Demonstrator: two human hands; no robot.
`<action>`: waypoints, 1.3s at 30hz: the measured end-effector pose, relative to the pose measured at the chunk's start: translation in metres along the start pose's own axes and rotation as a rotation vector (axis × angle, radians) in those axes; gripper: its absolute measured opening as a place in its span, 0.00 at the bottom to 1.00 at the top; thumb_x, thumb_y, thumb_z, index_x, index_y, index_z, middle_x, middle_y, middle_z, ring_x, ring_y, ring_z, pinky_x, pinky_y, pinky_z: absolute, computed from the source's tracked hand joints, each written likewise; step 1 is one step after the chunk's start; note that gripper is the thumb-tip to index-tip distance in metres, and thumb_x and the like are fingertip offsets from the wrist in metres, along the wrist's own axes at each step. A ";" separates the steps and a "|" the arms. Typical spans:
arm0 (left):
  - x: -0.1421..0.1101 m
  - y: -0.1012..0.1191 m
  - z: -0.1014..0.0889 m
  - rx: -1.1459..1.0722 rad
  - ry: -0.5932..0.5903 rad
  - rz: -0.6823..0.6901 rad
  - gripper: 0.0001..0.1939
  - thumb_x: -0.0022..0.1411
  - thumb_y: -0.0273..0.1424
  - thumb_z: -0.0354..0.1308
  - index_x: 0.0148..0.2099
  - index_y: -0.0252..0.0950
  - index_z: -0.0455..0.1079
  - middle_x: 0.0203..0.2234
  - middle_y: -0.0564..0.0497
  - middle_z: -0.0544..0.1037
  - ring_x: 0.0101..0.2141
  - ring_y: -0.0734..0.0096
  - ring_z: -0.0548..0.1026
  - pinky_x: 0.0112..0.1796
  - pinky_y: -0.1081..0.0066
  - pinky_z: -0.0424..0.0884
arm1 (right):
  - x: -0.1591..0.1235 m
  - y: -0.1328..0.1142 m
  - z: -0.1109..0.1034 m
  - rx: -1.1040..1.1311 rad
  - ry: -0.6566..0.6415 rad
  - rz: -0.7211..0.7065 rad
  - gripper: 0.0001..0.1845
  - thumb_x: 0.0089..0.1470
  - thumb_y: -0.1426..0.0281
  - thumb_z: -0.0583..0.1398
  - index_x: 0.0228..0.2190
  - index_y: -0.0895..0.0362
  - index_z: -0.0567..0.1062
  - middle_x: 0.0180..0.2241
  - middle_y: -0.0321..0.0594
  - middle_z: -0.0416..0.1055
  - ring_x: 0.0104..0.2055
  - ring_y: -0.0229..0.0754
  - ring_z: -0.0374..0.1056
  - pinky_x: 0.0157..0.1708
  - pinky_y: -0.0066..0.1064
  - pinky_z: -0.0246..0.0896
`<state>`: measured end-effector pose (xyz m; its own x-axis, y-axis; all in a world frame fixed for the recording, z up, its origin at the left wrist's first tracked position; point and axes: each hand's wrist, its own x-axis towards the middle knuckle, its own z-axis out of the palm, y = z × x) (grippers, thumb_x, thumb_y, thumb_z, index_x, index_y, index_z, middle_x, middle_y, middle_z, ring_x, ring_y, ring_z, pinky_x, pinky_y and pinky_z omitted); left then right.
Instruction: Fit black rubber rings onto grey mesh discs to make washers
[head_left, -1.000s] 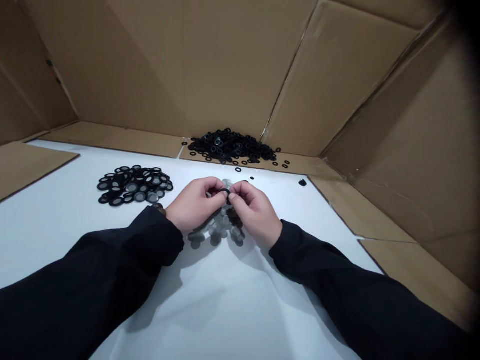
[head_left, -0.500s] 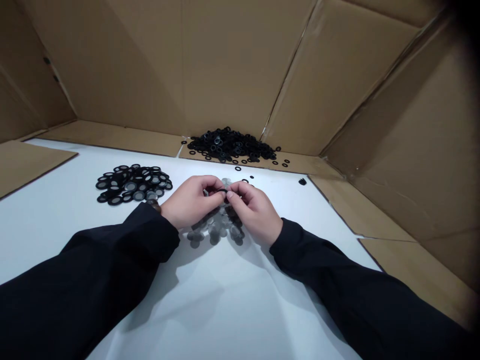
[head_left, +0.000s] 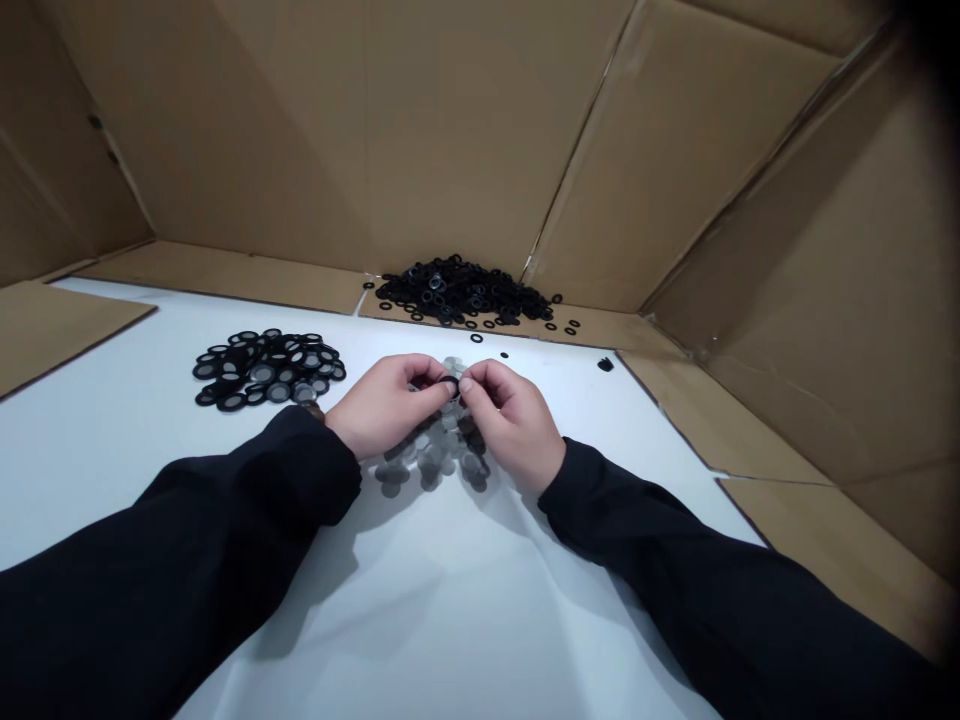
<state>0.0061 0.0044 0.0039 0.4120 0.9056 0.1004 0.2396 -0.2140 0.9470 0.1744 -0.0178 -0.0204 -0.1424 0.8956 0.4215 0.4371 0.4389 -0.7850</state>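
Between the fingertips of both hands is a small black ring (head_left: 451,384), partly hidden by the thumbs. My left hand (head_left: 390,403) pinches its left side, thumb against forefinger. From the other side my right hand (head_left: 513,418) grips it the same way. Whether a disc sits inside the ring I cannot tell. Under and just in front of the hands lie many thin grey translucent discs (head_left: 430,469) in a loose spread on the white table (head_left: 450,600). Some of them are hidden by the hands.
Left of my hands is a pile of black rings with grey discs in them (head_left: 262,373). A heap of black rings (head_left: 465,290) lies against the cardboard wall (head_left: 480,130) at the back. One loose ring (head_left: 476,338) and a small black piece (head_left: 605,365) rest on the table.
Both hands stay in nearly the same place. The fingers shift slightly around the black ring, and its tilt between the thumbs differs a little.
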 end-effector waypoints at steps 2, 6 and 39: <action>0.000 0.001 0.000 -0.010 0.030 0.004 0.09 0.57 0.36 0.57 0.34 0.34 0.70 0.24 0.54 0.71 0.25 0.75 0.67 0.25 0.75 0.62 | 0.000 0.001 0.000 0.013 -0.016 0.012 0.08 0.59 0.64 0.55 0.31 0.55 0.68 0.27 0.34 0.64 0.27 0.37 0.60 0.29 0.29 0.56; -0.001 0.003 0.001 -0.011 0.050 0.001 0.08 0.56 0.35 0.57 0.33 0.34 0.69 0.23 0.55 0.70 0.22 0.77 0.64 0.23 0.76 0.60 | 0.000 0.001 0.000 -0.002 -0.030 -0.007 0.07 0.58 0.65 0.56 0.31 0.56 0.69 0.27 0.35 0.64 0.27 0.36 0.59 0.28 0.29 0.56; 0.000 0.001 0.001 -0.058 0.018 -0.011 0.08 0.55 0.34 0.60 0.33 0.34 0.71 0.24 0.53 0.71 0.25 0.75 0.68 0.25 0.75 0.64 | 0.001 0.004 -0.002 -0.234 0.065 -0.304 0.20 0.46 0.72 0.64 0.41 0.54 0.66 0.39 0.40 0.66 0.37 0.41 0.62 0.36 0.35 0.63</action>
<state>0.0070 0.0042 0.0049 0.3938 0.9143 0.0950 0.1924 -0.1831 0.9641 0.1777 -0.0156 -0.0218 -0.2433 0.7170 0.6532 0.5751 0.6489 -0.4981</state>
